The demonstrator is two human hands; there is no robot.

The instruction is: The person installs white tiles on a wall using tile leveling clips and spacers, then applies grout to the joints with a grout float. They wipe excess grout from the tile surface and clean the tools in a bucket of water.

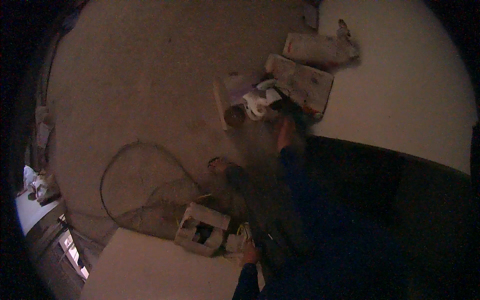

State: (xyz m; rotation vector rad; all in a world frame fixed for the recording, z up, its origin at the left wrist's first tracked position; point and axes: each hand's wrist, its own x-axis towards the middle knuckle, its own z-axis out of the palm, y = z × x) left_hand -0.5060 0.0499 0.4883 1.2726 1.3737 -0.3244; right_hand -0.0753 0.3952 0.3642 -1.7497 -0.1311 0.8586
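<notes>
In the dim light, my left hand (251, 254) reaches in from the lower edge, its fingers closed at a pale piece (235, 243) with thin yellow strands by it; what they hold is unclear. Just left of that piece stands an open cardboard box (204, 227) with something dark inside. My right hand (285, 134) stretches farther away, next to a white curved object (259, 104) whose kind I cannot make out. Shadow hides the right fingers. A round brown thing (234, 116) lies beside the white object.
Two worn, pale boxes (302, 82) (320, 49) lie beyond my right hand. A dark cable (102, 185) loops across the brown floor (150, 75) at left. What looks like a foot (218, 165) rests between my hands. Pale bags (42, 185) sit at the far left.
</notes>
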